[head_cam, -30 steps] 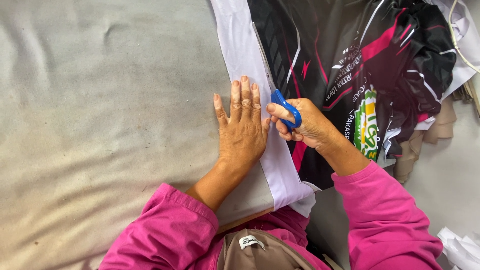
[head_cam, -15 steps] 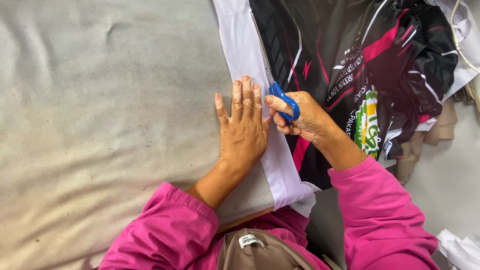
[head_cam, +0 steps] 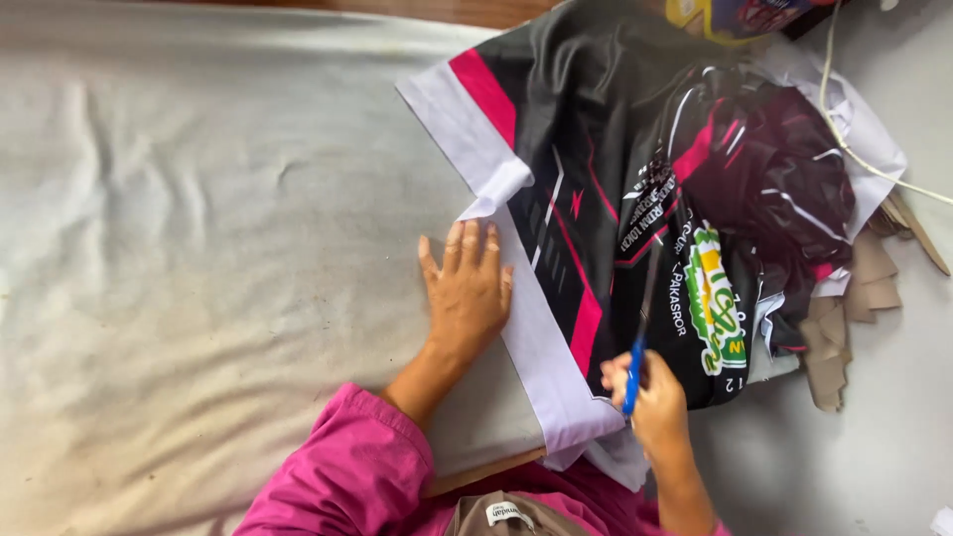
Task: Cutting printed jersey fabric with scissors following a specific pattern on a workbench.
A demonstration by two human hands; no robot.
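My left hand point(head_cam: 467, 293) lies flat, fingers spread, on the grey cloth of the table, its fingertips on the white border of a printed fabric panel point(head_cam: 596, 189). The panel is black with pink stripes and a green and yellow emblem. My right hand point(head_cam: 650, 397) sits near the panel's lower edge and grips blue-handled scissors point(head_cam: 640, 333). Their blades point up across the black print. Both arms wear pink sleeves.
A grey cloth point(head_cam: 199, 248) covers the table on the left. Bunched printed fabric point(head_cam: 784, 189) and white paper lie at the right, with brown paper scraps point(head_cam: 854, 308) and a white cord point(head_cam: 844, 129). A wooden edge point(head_cam: 397, 8) runs along the top.
The view has shifted, so more of the panel shows. My right hand with the scissors has pulled back from beside my left hand toward the panel's lower edge. My left hand stays flat.
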